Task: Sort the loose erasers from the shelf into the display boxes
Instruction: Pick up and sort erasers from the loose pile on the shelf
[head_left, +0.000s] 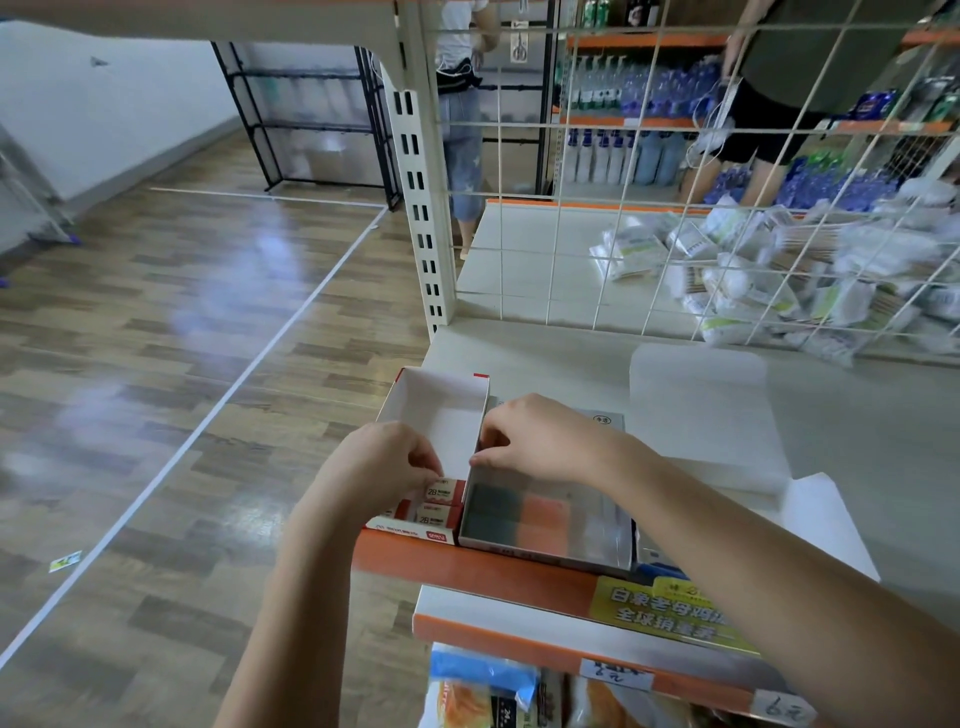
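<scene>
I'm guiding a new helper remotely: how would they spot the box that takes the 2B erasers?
Find the shelf's orange front edge. At its left end stands the red-and-white display box, 2B erasers at its near end. Unlike the neighbouring box of dark and orange erasers, it is mostly bare inside.

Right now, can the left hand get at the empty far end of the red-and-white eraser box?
Probably yes. The left hand already sits over the red-and-white box, fingers on a 2B eraser at the near end. The open space beyond is uncovered; the right hand only pinches the box's right wall.
</scene>
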